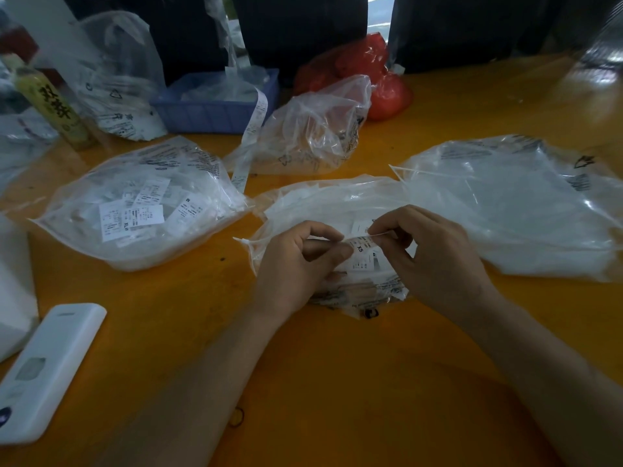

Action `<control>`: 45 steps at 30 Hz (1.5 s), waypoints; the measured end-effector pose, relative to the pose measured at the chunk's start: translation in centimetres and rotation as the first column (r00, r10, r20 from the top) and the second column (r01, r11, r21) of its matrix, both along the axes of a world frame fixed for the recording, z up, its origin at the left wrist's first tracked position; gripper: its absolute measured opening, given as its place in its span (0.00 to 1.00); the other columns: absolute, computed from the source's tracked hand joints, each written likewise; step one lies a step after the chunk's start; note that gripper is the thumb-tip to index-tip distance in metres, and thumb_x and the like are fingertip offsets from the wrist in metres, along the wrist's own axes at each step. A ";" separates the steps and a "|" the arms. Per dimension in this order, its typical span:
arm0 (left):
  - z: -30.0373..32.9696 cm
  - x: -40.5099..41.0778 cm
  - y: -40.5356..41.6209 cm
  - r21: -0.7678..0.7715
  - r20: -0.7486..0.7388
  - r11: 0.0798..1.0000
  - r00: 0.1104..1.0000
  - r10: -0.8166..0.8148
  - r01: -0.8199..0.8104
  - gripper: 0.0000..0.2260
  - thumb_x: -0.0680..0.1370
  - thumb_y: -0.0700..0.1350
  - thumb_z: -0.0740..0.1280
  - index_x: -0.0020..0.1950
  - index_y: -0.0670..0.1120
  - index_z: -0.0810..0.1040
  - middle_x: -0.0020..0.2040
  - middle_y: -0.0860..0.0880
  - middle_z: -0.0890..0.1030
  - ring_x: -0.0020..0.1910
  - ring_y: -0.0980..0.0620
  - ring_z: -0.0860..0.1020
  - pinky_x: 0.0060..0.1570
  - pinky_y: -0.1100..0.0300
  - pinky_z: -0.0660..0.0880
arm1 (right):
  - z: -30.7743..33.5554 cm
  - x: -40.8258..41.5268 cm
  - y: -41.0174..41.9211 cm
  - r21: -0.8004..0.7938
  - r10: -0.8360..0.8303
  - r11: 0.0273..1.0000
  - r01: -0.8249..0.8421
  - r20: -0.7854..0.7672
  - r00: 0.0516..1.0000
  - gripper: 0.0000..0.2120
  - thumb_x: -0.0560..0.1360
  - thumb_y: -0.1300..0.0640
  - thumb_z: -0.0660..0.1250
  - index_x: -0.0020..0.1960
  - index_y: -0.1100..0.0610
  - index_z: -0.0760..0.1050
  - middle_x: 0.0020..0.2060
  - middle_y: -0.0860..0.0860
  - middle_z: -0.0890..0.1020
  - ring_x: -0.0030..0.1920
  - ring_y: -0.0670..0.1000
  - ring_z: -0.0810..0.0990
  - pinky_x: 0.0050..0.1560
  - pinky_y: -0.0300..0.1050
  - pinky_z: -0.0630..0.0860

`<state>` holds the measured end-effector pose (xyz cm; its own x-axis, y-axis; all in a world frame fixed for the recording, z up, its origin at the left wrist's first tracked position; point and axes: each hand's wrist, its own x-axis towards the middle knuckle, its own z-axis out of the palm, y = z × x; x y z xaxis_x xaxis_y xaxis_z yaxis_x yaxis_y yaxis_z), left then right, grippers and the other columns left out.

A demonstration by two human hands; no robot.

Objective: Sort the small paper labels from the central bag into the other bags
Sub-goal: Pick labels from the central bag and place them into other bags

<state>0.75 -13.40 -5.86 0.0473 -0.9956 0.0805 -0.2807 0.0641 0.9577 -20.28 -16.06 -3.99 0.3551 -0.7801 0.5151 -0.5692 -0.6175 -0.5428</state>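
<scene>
Small white paper label marked XS (360, 247) at frame centre, pinched between left hand (296, 264) and right hand (435, 257), above central clear plastic bag (323, 200), orange table (337, 365) beneath.

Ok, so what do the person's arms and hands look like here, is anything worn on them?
Both the left hand and the right hand are bare: no gloves, rings, watch or wristbands show. Both forearms are bare too, with no sleeve in view up to the frame's bottom edge. No markings show, though the picture is dim.
</scene>
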 end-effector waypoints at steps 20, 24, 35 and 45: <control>0.4 -0.1 0.3 0.079 -0.318 0.993 0.946 -0.058 0.087 0.15 0.73 0.52 0.79 0.56 0.47 0.87 0.50 0.45 0.89 0.53 0.47 0.88 0.53 0.60 0.83 | 0.2 0.5 0.4 -0.004 -0.079 0.997 0.080 0.139 0.987 0.04 0.78 0.63 0.72 0.52 0.56 0.81 0.42 0.42 0.80 0.45 0.42 0.79 0.47 0.26 0.74; 0.4 -0.1 0.2 0.084 -0.311 0.992 0.948 -0.059 0.089 0.14 0.73 0.52 0.79 0.57 0.50 0.86 0.50 0.46 0.89 0.53 0.48 0.88 0.55 0.59 0.83 | 0.2 0.5 0.5 -0.004 -0.078 0.997 0.080 0.139 0.987 0.04 0.78 0.63 0.72 0.52 0.56 0.81 0.42 0.43 0.80 0.44 0.43 0.78 0.47 0.28 0.74; 0.2 0.1 0.2 0.072 -0.175 0.995 0.983 -0.049 0.062 0.17 0.73 0.55 0.77 0.59 0.51 0.85 0.49 0.51 0.90 0.50 0.51 0.89 0.53 0.55 0.84 | -0.2 0.3 0.1 0.004 -0.028 1.000 0.028 -0.015 1.000 0.04 0.78 0.63 0.71 0.52 0.57 0.81 0.44 0.48 0.82 0.41 0.47 0.79 0.42 0.44 0.80; 0.1 0.1 0.0 -0.018 -0.041 1.000 0.999 -0.004 0.004 0.06 0.77 0.52 0.77 0.52 0.54 0.86 0.45 0.54 0.89 0.45 0.54 0.88 0.44 0.63 0.82 | -0.1 0.1 -0.1 0.048 -0.065 0.997 0.068 -0.057 0.996 0.04 0.78 0.62 0.71 0.52 0.56 0.81 0.42 0.45 0.80 0.38 0.42 0.77 0.40 0.34 0.75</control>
<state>0.84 -13.36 -5.75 0.0471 -0.9942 0.0967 -0.2407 0.0827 0.9671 -20.20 -16.14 -4.10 0.3288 -0.8270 0.4561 -0.6381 -0.5505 -0.5383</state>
